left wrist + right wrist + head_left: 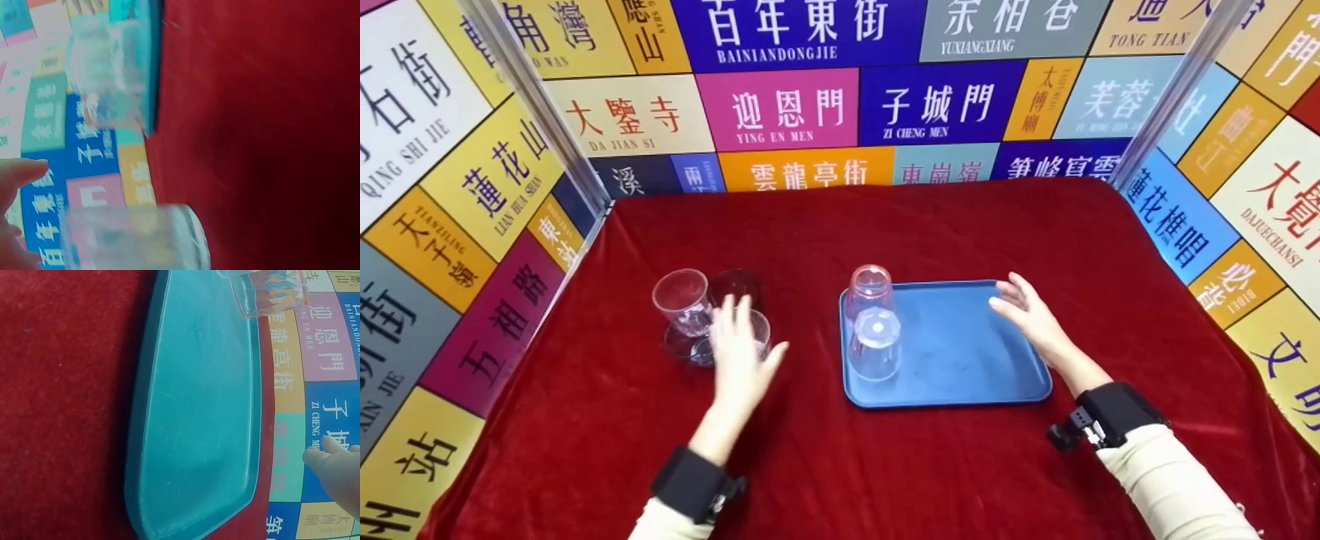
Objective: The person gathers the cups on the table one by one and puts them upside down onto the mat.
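My left hand [739, 367], its fingers extended and thumb spread apart, is over the group of clear glasses on the left. It overlaps the nearest glass [760, 330] in the head view; in the left wrist view a blurred glass [135, 236] shows beside the thumb. Around it are a pinkish glass [681, 294] and a darker glass [736, 283]. Two upside-down glasses, one pinkish [871, 279] and one clear [875, 352], stand on the left side of the blue tray [960, 345]. My right hand [1033, 319], fingers loosely bent and holding nothing, hovers by the tray's right edge.
A dark red cloth [810, 465] covers the table. Panels with colourful street-name signs [780, 105] rise behind and at both sides, with metal posts [1177, 90] at the back corners. Black wrist bands [1125, 412] sit on both arms.
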Demonstrator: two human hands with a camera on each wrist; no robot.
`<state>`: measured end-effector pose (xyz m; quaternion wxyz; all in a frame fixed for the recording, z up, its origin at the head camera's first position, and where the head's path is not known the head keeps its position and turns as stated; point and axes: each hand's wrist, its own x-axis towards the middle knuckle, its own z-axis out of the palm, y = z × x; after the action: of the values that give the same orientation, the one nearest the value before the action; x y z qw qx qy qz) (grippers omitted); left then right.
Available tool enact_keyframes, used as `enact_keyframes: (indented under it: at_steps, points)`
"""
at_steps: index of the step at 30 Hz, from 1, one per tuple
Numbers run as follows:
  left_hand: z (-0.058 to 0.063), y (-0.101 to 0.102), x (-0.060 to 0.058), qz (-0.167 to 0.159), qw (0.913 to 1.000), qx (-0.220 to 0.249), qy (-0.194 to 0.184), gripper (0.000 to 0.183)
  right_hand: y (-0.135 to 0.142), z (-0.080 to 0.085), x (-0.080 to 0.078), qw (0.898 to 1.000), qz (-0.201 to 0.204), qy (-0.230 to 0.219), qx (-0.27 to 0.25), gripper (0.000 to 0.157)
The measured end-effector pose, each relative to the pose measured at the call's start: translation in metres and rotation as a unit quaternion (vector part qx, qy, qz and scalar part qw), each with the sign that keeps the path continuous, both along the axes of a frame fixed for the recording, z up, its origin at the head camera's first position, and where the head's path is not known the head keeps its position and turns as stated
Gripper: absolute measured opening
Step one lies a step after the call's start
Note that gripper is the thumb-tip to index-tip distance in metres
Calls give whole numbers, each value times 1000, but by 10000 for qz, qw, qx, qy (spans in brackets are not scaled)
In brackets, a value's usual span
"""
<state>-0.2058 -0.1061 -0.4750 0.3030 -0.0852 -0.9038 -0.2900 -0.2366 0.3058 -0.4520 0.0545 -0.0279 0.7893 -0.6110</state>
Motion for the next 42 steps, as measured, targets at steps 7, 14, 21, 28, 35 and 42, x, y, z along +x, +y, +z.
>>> enact_keyframes:
  at_steps: [7, 14, 21, 28, 35, 42]
  points:
    - [-8, -23, 4, 286, 9939, 755, -745, 93, -9, 5, -5, 10000, 5, 60, -5, 75]
    - [-10, -25, 10, 421, 9974, 330, -482, 91, -14, 0, -7, 10000, 64, -3, -31, 74]
    - [-6, -25, 2, 593, 9961, 9, -653, 94, -13, -2, -9, 10000, 89, 14, -11, 74]
    - [-3, -24, -11, 585, 9918, -425, -1055, 92, -13, -3, -7, 10000, 58, 17, -3, 75]
    - [0, -22, -13, 531, 9878, -633, -1321, 86, -10, -7, -4, 10000, 56, -26, -58, 75]
    - [4, -20, -13, 432, 9892, -466, -1320, 71, -7, -9, -3, 10000, 69, -48, -26, 75]
